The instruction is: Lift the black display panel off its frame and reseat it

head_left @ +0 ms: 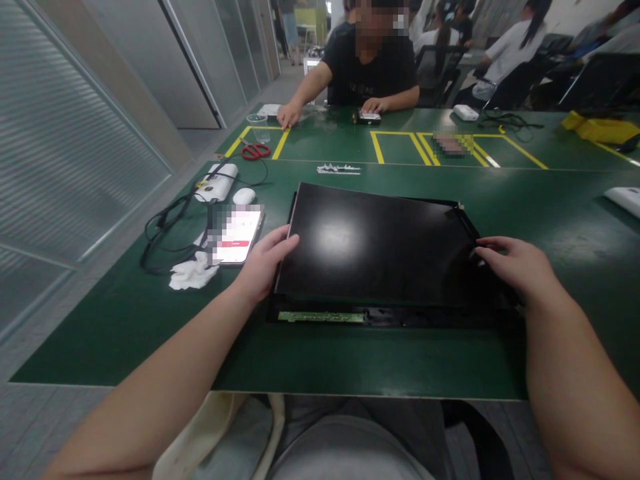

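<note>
A black LCD screen panel (350,250) with a glossy face lies over a black frame (415,317), its left side tilted up. My left hand (267,259) grips the panel's left edge, thumb on top and the other fingers hidden underneath. At the right edge, my right hand (515,263) has its fingertips pinched together beside a small pale bit; what they hold is too small to make out. Along the near side of the frame runs a narrow green circuit board (320,317).
Left of the panel are a phone (237,233), a crumpled tissue (194,272), a white mouse-like case (244,196), a white power bank-like box (217,182), cables and red-handled scissors (256,151). Beyond lie white strips (339,169). Opposite sits a person (373,67) in black.
</note>
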{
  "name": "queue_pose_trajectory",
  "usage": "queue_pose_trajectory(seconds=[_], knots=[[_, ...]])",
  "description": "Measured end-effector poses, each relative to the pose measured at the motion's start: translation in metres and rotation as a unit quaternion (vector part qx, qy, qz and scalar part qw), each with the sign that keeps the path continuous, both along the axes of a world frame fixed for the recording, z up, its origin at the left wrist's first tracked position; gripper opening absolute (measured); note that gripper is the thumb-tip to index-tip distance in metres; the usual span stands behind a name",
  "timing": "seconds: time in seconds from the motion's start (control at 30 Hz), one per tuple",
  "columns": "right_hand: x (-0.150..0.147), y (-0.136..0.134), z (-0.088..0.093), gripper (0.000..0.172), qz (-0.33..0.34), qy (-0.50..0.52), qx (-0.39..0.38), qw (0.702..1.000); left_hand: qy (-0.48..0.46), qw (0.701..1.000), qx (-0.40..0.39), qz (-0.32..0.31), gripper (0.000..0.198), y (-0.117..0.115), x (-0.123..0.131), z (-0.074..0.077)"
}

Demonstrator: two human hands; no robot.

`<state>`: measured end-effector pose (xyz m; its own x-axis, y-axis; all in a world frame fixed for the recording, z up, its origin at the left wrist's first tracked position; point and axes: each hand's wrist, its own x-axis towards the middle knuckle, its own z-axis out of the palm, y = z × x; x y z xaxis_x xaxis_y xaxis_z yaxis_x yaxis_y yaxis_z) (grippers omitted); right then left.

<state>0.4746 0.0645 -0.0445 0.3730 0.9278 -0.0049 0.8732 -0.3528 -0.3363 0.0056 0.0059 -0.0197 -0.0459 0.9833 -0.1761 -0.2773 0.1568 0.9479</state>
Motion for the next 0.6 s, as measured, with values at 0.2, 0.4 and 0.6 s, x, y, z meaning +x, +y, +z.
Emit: queue_pose_trajectory(seconds=[0.2,0.4,0.6], knots=[[-0.0017,0.0002,0.0013,0.047,0.000,-0.018,-0.013,1.000,0.054,0.998,0.015,-0.014,0.061,-0.0028,-0.0021,0.0022],[0.0014,0.0013,-0.0019,0.046,0.009,-0.021,0.003,1.000,0.059,0.998,0.016,-0.013,0.058,-0.0032,-0.0023,0.0038],[-0.0003,0.0001,-0.0007,0.048,0.012,-0.022,0.006,1.000,0.041,0.999,0.018,-0.011,0.058,-0.0052,0.0002,0.0072]])
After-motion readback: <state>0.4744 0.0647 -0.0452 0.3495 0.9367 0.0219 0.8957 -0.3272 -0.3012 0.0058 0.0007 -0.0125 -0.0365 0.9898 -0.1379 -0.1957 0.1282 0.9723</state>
